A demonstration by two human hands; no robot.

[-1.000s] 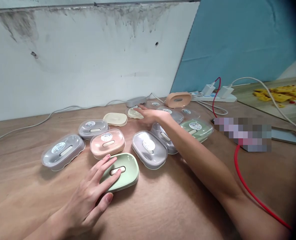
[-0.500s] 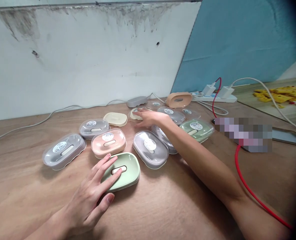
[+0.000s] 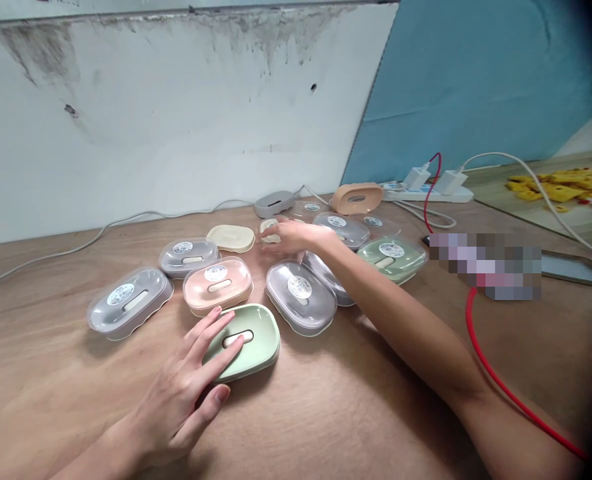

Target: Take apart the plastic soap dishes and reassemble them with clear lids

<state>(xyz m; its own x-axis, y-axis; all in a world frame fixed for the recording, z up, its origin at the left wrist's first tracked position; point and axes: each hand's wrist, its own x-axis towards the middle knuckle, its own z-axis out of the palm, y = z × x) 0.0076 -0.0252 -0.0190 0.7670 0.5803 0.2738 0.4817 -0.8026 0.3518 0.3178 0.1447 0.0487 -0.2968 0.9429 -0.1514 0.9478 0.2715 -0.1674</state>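
My left hand (image 3: 176, 393) lies with spread fingers on a pale green soap dish (image 3: 262, 340) that has a white oblong piece in its middle slot. My right hand (image 3: 296, 235) reaches to the back, its fingers bent around a small cream soap box (image 3: 269, 231) with a label; the hand covers much of it. To its left rests a cream dish (image 3: 231, 238). A pink soap box (image 3: 226, 288) and a grey soap box (image 3: 301, 313), both with clear labelled lids, stand just beyond the green dish.
More lidded grey boxes (image 3: 131, 303) and a green one (image 3: 401, 260) stand around. At the back are a grey slotted part (image 3: 275, 204) and an orange one (image 3: 357, 199). On the right are a power strip (image 3: 441, 193), a red cable (image 3: 501, 387) and a phone-like slab (image 3: 576, 268).
My right hand has closed in around the cream box, which now looks tilted up. The grey part behind it has tipped, showing its slot. My left hand stays put.
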